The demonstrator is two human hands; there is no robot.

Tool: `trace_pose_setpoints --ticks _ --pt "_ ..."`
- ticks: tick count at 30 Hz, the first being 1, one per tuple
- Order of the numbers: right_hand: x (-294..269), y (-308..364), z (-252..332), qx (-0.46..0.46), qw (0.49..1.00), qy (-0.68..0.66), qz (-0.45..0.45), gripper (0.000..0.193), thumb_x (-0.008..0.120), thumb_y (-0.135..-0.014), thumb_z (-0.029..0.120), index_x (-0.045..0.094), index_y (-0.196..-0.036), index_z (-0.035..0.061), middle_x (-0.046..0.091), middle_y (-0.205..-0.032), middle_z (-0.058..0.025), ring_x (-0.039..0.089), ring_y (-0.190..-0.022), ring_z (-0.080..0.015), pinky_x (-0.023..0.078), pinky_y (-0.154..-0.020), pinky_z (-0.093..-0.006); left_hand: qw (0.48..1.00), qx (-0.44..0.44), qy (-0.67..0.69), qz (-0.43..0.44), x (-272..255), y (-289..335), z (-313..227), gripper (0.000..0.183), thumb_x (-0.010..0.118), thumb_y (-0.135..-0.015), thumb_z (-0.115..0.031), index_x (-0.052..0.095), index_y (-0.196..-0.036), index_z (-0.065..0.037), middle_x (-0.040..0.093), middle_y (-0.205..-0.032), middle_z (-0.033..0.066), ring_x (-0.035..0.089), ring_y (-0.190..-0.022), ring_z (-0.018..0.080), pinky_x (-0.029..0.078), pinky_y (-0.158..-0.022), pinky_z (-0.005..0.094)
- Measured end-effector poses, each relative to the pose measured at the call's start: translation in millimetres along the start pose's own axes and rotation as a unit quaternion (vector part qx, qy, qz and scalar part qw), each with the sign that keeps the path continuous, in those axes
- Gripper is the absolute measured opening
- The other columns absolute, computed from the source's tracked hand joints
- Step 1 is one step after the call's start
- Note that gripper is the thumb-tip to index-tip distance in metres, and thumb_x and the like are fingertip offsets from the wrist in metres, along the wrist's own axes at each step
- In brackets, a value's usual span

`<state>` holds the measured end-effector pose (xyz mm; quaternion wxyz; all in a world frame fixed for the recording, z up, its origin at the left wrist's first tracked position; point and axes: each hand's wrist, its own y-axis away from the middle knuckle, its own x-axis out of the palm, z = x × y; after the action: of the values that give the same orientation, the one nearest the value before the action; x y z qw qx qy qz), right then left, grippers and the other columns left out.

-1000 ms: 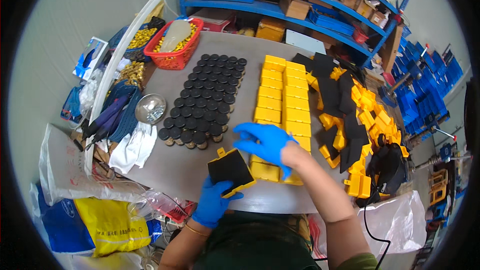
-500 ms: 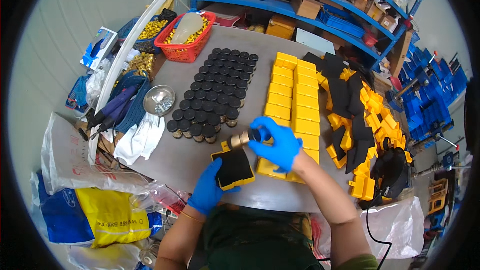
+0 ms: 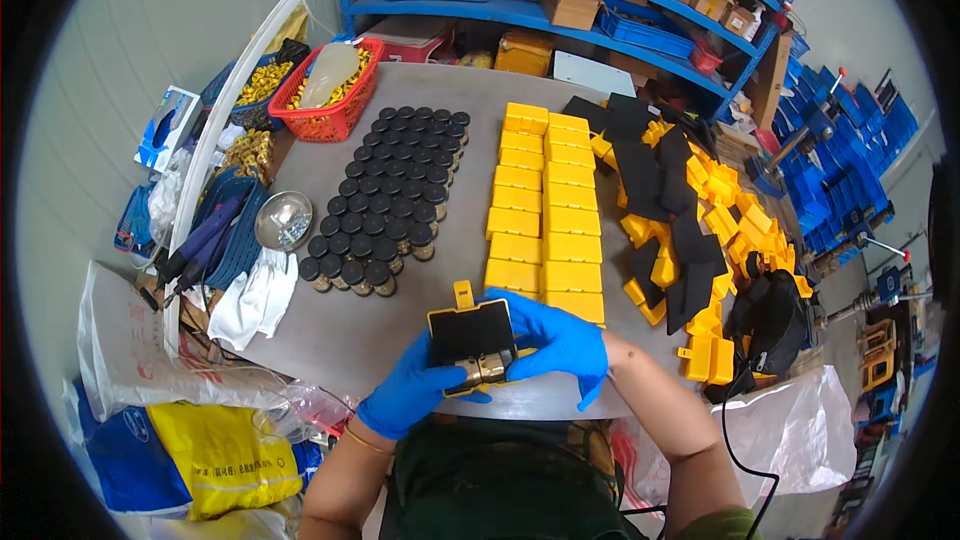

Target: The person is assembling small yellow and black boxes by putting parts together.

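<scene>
Over the worktable (image 3: 350,335), my left hand (image 3: 410,390) is gripping an open yellow plastic case (image 3: 470,330); my right hand (image 3: 562,342) is touching its right side, grip unclear. I am judging it light, stiff, best held by the rim.

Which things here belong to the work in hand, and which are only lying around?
Seemingly in the work:
open box, held in left hand, right hand against it
metal piece, apparently in it
capped parts, in rows
yellow boxes, in two columns
probably loose boxes, black sheets

Seemingly just lying around:
white cloth
yellow sack
black bag
</scene>
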<state>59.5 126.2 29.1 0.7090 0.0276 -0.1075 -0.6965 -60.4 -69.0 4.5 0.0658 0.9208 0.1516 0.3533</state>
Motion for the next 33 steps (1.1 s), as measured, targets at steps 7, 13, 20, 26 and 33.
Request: trace_pose_setpoints --ticks 7,13,20,26,33 --pt "12 9 14 -0.025 0.979 0.204 0.016 0.07 0.067 -0.081 0.015 0.029 -0.139 0.007 0.043 -0.135 -0.0145 0.044 -0.123 -0.0265 0.036 -0.102 -0.0379 0.999 -0.029 -0.013 -0.023 6 2 -2 0.054 0.056 -0.084 -0.019 0.038 -0.133 -0.004 0.05 -0.127 0.0148 0.053 -0.113 0.0295 0.051 -0.087 0.042" --pt "0 19 12 -0.146 0.917 0.372 0.014 0.058 0.065 -0.083 0.024 0.04 -0.133 0.0091 0.049 -0.13 -0.0155 0.049 -0.117 -0.0318 0.04 -0.098 -0.0379 0.886 0.103 -0.431 0.138 6 -2 -6 0.048 0.05 -0.091 -0.026 0.038 -0.133 -0.006 0.05 -0.125 0.0194 0.052 -0.114 0.0301 0.047 -0.092 0.0414" --pt "-7 13 23 -0.094 0.928 0.339 0.125 0.057 0.068 -0.081 0.021 0.043 -0.132 0.0093 0.048 -0.132 -0.0125 0.048 -0.119 -0.0321 0.04 -0.098 -0.0388 0.951 -0.258 0.138 0.097 -4 -14 -1 0.051 0.054 -0.088 -0.042 0.047 -0.123 -0.005 0.061 -0.102 0.0154 0.062 -0.078 0.0233 0.048 -0.061 0.0298" --pt "-3 5 41 -0.077 0.905 0.404 0.109 0.058 0.067 -0.081 0.03 0.045 -0.13 0.0096 0.049 -0.13 -0.0134 0.049 -0.118 -0.0324 0.04 -0.097 -0.0409 0.974 -0.208 -0.027 0.084 2 -27 -4 0.051 0.061 -0.083 -0.03 0.046 -0.123 -0.003 0.06 -0.1 0.0129 0.06 -0.074 0.0181 0.048 -0.059 0.0283" --pt "-18 -29 36 -0.163 0.773 0.608 0.072 0.054 0.057 -0.08 0.051 0.056 -0.115 0.0097 0.061 -0.099 -0.0092 0.056 -0.093 -0.0262 0.039 -0.085 -0.0367 0.978 -0.174 -0.103 0.05 10 -48 -29 0.038 0.069 -0.078 -0.02 0.056 -0.11 -0.005 0.058 -0.084 0.0045 0.054 -0.066 0.012 0.042 -0.054 0.0241"
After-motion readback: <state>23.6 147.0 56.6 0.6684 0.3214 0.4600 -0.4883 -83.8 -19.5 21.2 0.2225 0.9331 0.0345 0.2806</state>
